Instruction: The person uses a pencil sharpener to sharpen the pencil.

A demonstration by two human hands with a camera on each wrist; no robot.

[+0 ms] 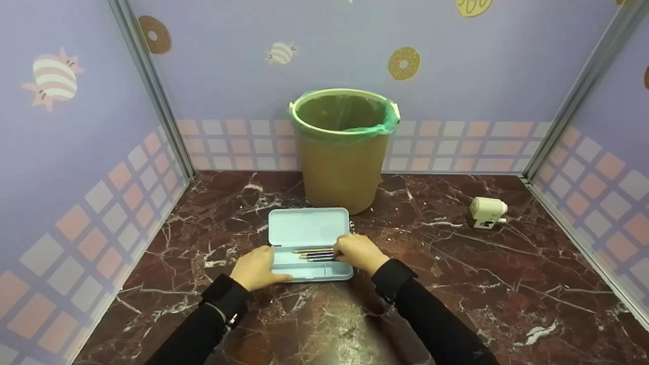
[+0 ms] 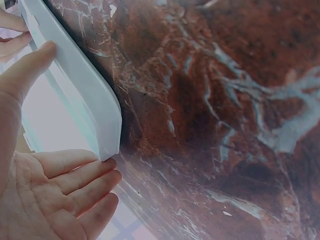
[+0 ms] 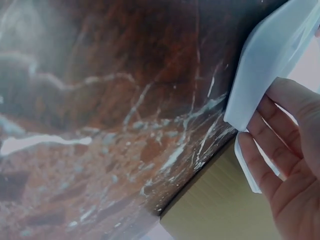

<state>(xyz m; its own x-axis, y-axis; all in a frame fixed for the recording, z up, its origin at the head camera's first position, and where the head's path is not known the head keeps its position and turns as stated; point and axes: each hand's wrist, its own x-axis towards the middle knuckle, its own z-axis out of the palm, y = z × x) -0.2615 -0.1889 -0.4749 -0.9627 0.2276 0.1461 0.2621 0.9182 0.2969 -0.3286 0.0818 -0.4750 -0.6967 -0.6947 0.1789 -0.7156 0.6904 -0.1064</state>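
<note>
A light blue pencil case [image 1: 309,227] lies on the table with its lid tipped back. Several pencils [image 1: 314,254] lie side by side over its rear compartment. My left hand [image 1: 257,268] steadies the case's left end: the thumb is on the front edge, the fingers against the end wall [image 2: 102,125]. At the right end, my right hand [image 1: 360,251] holds the pencils by their right ends, its curled fingers covering those ends. In the right wrist view the right fingers [image 3: 270,145] are beside the case's end wall; the pencils are hidden there.
A tan bin [image 1: 342,167] with a green liner stands right behind the case, near the back wall. A cream pencil sharpener [image 1: 487,213] with a crank is at the right rear. Patterned panels [image 1: 71,218] enclose the marbled tabletop [image 1: 481,294] at the sides and back.
</note>
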